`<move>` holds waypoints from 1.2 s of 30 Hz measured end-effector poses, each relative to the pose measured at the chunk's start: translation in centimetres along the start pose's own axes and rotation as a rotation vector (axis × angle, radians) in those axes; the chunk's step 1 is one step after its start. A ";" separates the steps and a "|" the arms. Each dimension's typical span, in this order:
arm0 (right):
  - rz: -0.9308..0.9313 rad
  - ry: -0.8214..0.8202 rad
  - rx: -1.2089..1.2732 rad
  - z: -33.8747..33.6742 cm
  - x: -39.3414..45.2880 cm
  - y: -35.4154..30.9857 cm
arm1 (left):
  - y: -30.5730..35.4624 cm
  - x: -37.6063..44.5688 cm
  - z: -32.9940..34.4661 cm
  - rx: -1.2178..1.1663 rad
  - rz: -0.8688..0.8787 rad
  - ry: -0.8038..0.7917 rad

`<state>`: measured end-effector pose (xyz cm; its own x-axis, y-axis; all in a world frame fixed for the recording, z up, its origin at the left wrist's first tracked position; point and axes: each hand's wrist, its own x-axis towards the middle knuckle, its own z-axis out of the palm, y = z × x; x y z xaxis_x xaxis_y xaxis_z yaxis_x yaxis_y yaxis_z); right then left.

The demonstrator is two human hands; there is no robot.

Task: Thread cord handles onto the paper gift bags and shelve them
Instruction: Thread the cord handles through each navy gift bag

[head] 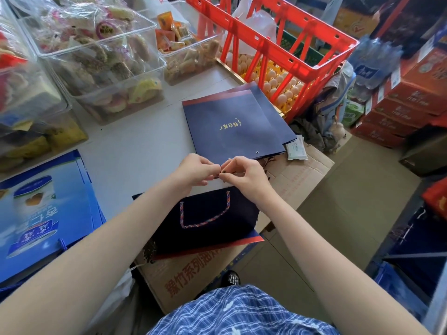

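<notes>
On the white counter, a stack of flat navy paper gift bags; nearer me, one navy bag with a striped cord handle fitted. I judge the second handle is being threaded. My left hand and right hand pinch its top edge; next, feed the cord through.
</notes>
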<state>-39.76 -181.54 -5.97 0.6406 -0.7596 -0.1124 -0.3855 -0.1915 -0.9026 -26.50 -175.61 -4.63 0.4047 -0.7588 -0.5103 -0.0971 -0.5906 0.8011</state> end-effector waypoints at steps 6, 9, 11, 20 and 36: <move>-0.052 -0.117 -0.024 -0.6 0.1 0.0 | -0.2 0.1 0.0 0.042 0.065 -0.056; -0.012 -0.120 0.067 -1.2 0.3 -0.1 | -1.1 -0.3 0.1 -0.038 0.253 -0.046; 0.042 -0.133 0.127 -1.7 0.5 -0.2 | -1.5 -0.6 -0.1 -0.069 0.352 -0.063; 0.204 -0.136 0.299 -2.2 1.3 -0.5 | -1.6 -0.6 -0.5 -0.037 0.413 -0.156; 0.044 0.026 -0.030 -0.5 1.3 -1.0 | -0.9 -0.4 0.3 -0.121 0.186 0.068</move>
<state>-38.81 -182.63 -4.99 0.6055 -0.7834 -0.1401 -0.4325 -0.1761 -0.8842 -26.78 -174.85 -5.29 0.4512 -0.8286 -0.3315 -0.0672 -0.4019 0.9132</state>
